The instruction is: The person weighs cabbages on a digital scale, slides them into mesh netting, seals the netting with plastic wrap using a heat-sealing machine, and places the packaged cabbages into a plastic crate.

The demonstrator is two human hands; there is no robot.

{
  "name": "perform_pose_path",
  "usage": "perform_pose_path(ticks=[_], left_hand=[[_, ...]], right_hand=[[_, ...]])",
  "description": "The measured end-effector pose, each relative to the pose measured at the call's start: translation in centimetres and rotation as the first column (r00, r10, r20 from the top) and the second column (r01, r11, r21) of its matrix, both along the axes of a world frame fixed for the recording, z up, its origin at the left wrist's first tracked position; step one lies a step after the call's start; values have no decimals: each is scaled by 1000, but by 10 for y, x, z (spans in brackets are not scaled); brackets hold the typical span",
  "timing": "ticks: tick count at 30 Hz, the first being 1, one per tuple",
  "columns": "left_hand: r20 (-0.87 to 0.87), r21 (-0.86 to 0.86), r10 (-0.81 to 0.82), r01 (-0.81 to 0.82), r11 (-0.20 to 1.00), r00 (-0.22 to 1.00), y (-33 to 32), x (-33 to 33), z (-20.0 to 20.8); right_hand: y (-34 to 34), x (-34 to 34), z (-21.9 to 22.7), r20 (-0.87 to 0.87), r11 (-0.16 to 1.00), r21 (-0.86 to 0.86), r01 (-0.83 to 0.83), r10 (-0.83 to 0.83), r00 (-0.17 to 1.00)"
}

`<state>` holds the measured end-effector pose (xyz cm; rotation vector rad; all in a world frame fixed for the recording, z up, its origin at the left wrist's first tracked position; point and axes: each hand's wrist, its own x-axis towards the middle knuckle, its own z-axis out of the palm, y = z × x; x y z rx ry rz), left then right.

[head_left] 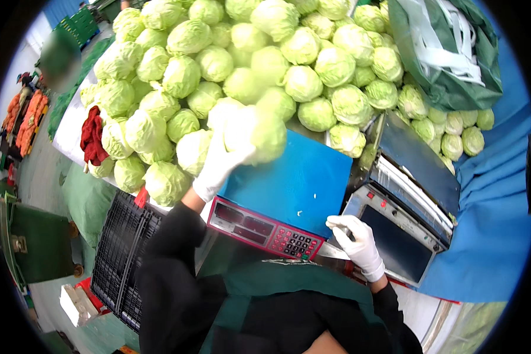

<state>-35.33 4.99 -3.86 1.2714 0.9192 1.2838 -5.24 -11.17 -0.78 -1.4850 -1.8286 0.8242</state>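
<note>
Head view: gloved left hand up over the far-left corner of the scale, fingers wrapped round the underside of a cabbage and clamped on it. Cabbage blurred, clear of the blue scale top, just in front of the pile heaped across the far side of the table. Gloved right hand low at the near-right corner of the scale, beside the red keypad and touching the near edge of the wrapper; fingers curled, but impossible to tell whether closed on anything or merely resting. Scale top bare save for a few pale scraps.

Round about: green bag with white straps at far right, on blue cloth; more small heads along the wrapper's far side. Red rag tucked at the left edge of the pile. Black crate near left, below table level.

Judged from the pose: mid-carry, one head lifted off the pile and held over the scale, not yet set down. For a clean set-down: lower toward the middle of the blue top, well away from the keypad, flattest side down to stop rolling, then fingers off completely, with the right hand off the scale too, so nothing else presses on it.
</note>
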Motion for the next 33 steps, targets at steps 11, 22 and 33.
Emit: perform_pose_path(ticks=[11, 22, 33], left_hand=[[-456, 244, 21, 102, 965, 890, -57, 50, -24], [-92, 27, -4, 7, 1000, 996, -77, 57, -25], [-158, 109, 105, -88, 990, 982, -81, 87, -36]], right_hand=[[14, 7, -13, -30, 999, 35, -36, 37, 999], [76, -32, -45, -347, 993, -114, 2, -41, 937], [89, -17, -46, -341, 983, -110, -147, 102, 935]])
